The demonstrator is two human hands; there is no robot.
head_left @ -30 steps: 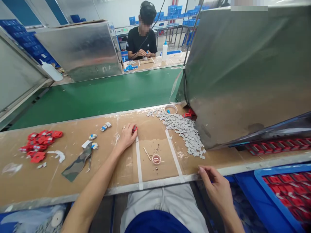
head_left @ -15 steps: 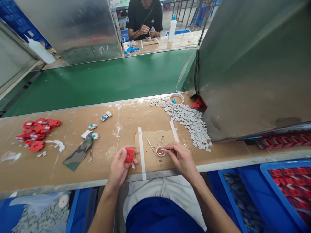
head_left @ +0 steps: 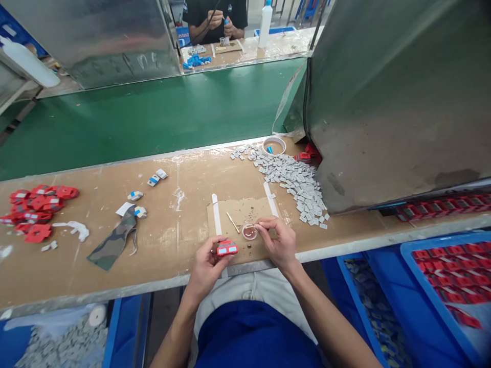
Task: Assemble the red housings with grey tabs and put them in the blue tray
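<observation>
- Left hand (head_left: pixel 207 263) clamped red part (head_left: pixel 227 249) above worktop edge (head_left: pixel 153 286).
- Right hand (head_left: pixel 278 243) pinched thin stick (head_left: pixel 254 226) at rim of cup (head_left: pixel 249 238).
- Gap separated red part from cup.

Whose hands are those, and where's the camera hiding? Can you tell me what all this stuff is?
There's no robot here, just a person's two bare hands. The camera sits on that person's head, so you look forward and down at their work. The left hand holds a red piece with pale patches. The right hand pinches at a little round cup; whatever thin thing it may hold is too small to tell. On the brown table lie a heap of flat grey pieces, a pile of red pieces, a camouflage strip and a white ring. Beyond the green surface, another person holds something blue.
</observation>
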